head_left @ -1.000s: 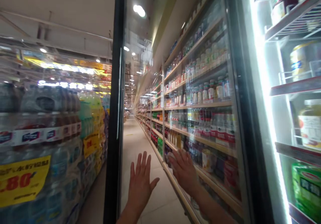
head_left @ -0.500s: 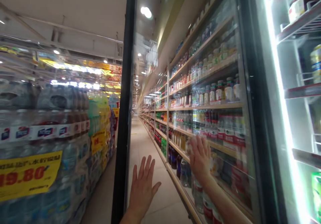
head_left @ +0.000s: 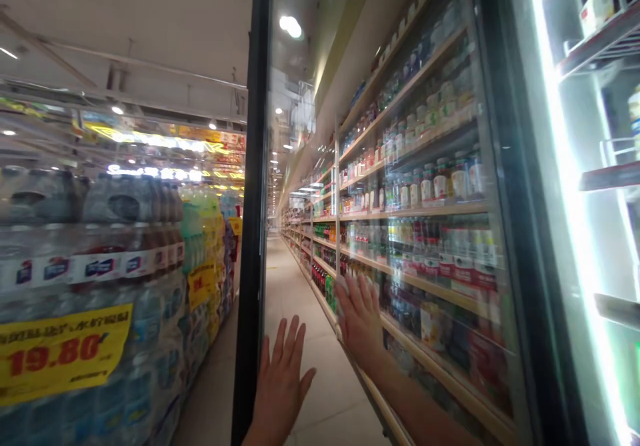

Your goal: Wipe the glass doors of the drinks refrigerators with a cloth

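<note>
A tall glass door (head_left: 300,133) in a black frame stands swung open in front of me. My left hand (head_left: 283,369) lies flat against the glass near its left edge, fingers spread, with nothing in it. Further right and a little higher, my right hand (head_left: 361,319) is pressed to the glass with fingers extended. Along its left side shows the pale edge of what looks like a white cloth (head_left: 341,299), mostly hidden under the palm.
On the right is a lit cooler with wire-fronted shelves (head_left: 613,176) and drinks. Through the glass run long shelves (head_left: 440,209) of bottles beside an aisle floor (head_left: 285,286). Stacked packs of bottled drinks (head_left: 95,246) with a yellow price sign (head_left: 65,353) stand at left.
My right hand has slid left across the glass, towards my left hand, carrying the pale cloth. My left hand stays nearly in place. The view has shifted slightly.
</note>
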Tool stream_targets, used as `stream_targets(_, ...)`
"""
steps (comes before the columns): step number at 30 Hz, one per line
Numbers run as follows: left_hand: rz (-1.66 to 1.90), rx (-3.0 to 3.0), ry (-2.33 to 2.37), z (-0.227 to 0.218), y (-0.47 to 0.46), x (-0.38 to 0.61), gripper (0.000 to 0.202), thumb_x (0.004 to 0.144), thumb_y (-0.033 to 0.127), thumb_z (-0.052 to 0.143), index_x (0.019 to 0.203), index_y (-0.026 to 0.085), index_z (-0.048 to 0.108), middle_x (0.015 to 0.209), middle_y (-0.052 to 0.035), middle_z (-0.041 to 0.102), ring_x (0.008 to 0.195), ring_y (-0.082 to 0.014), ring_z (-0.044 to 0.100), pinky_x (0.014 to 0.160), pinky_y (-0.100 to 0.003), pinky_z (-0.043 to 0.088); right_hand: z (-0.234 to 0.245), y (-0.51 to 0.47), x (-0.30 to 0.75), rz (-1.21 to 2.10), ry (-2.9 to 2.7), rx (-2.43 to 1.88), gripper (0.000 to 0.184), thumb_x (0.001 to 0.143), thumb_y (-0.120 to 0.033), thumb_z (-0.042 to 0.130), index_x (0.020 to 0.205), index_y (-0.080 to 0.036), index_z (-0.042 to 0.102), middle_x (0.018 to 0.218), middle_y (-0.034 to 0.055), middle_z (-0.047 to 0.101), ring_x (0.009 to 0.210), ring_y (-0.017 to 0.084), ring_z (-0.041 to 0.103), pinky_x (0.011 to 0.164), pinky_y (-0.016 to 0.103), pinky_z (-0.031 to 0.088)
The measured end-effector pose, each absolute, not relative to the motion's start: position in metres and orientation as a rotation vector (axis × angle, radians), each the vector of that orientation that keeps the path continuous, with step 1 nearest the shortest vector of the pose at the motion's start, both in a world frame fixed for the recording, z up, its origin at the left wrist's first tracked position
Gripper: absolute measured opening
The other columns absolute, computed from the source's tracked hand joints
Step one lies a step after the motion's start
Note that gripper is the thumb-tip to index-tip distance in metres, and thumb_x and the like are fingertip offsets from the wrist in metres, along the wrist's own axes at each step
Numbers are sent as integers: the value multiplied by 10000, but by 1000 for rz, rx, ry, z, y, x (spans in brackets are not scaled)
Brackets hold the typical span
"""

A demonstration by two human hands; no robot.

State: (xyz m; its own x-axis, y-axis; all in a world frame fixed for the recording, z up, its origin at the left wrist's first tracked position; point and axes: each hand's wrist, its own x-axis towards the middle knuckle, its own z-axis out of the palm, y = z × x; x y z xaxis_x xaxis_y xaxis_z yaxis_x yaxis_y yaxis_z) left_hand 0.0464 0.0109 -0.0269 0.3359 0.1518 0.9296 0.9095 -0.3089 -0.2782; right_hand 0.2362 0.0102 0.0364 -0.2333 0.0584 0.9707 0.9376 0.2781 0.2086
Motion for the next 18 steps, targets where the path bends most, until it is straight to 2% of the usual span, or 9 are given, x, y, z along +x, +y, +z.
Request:
stream_targets(3,-1181,-1809,-857,-21,2,58,616,829,192,456,1400,181,225,1389,-106,412,1324,-233,301,1030,-440,348,26,5,222,-1044,-1763,-901,750,707,-21,404,1413,-219,241,1475,55,248,1378,267,107,1070,536,241)
stream_targets(6,-1425,-1970,-753,-9,-6,82,597,847,111,376,1407,179,182,1393,-106,404,1297,-169,354,1003,-350,408,18,0,220,-876,-1889,-835,775,708,-49,395,1432,-190,159,1482,75,224,1375,281,117,1050,563,270)
stream_targets(9,-1636,-2022,-726,7,-5,112,563,866,113,348,1401,192,192,1386,-98,414,1284,-146,371,983,-316,437,19,0,238,-723,-1892,-687,696,794,-85,333,1439,-192,93,1479,74,236,1354,212,225,1043,453,353)
stream_targets(11,-1665,-1954,-746,16,1,132,522,871,135,372,1377,200,262,1370,-94,437,1292,-162,361,1000,-352,425,23,2,260,-708,-1812,-655,647,830,-87,299,1435,-211,106,1490,71,204,1334,178,277,1021,378,397)
stream_targets(13,-1577,-1846,-748,22,9,148,476,865,153,409,1335,197,354,1350,-87,464,1309,-193,333,1027,-411,390,28,4,285,-823,-1690,-696,633,840,-75,308,1428,-242,144,1497,66,179,1337,187,272,1037,399,371)
stream_targets(15,-1413,-1756,-705,25,16,158,436,854,158,436,1288,194,430,1343,-67,477,1330,-213,291,1060,-451,332,34,7,310,-1025,-1581,-778,631,843,-81,357,1421,-257,177,1487,72,214,1348,216,245,1072,476,287)
stream_targets(18,-1149,-1733,-561,31,27,151,418,850,145,417,1262,194,470,1380,-29,432,1354,-211,231,1100,-441,262,39,11,336,-1257,-1553,-893,593,842,-131,429,1399,-240,257,1447,90,312,1351,238,230,1087,518,202)
